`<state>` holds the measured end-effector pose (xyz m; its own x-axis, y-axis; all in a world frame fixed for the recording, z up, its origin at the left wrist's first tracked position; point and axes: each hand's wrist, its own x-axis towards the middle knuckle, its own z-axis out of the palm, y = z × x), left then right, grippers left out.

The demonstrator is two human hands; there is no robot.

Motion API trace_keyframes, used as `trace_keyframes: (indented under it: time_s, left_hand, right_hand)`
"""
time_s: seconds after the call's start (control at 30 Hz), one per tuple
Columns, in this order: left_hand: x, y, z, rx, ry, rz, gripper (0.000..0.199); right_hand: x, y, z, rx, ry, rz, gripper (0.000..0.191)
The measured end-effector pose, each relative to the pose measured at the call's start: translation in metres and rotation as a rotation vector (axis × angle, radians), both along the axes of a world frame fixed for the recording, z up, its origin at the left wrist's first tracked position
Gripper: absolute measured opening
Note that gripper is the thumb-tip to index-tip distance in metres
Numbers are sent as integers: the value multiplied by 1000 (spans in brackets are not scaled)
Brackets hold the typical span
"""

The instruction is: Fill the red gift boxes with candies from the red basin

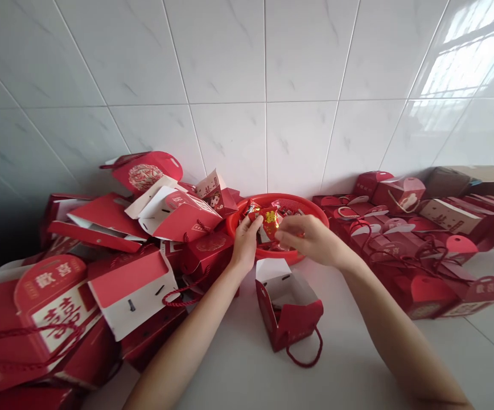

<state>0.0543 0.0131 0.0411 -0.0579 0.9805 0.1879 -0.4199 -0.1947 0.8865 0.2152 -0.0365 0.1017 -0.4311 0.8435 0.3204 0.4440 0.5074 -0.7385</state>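
Over a red plastic basket (315,209) against the wall, my left hand (246,239) pinches a shiny red and gold wrapped packet (270,224). To its right, my right hand (309,238) is bent over the basket with its fingers drawn together near the packet; whether they hold something is too small to tell. Wrapped pieces lie in the basket, partly hidden by my hands. In front of the basket, an open red gift box (292,324) with a white inside and a red cord handle stands on the white surface.
Open and unfolded red boxes (178,213) are heaped on the left. Rows of closed red boxes (422,285) stand on the right, with a brown cardboard box (486,173) behind them. A white tiled wall (230,136) rises at the back.
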Motion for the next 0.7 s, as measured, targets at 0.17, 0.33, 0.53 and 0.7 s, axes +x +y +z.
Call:
trace_keyframes:
  time_s: [0.17, 0.33, 0.53, 0.7]
  left_hand:
    - [2, -11, 9, 116, 87, -132, 28]
    - [-11, -30, 30, 213, 395, -142, 28]
    - [-36, -72, 60, 119, 1222, -147, 24]
    - [-45, -86, 71, 50, 1618, -575, 11]
  right_hand:
    - [4, 17, -10, 85, 120, -256, 42]
    - [16, 13, -2, -108, 205, 8, 33]
    - [25, -1, 8, -72, 18, 23, 20]
    - [13, -8, 6, -165, -263, 167, 14]
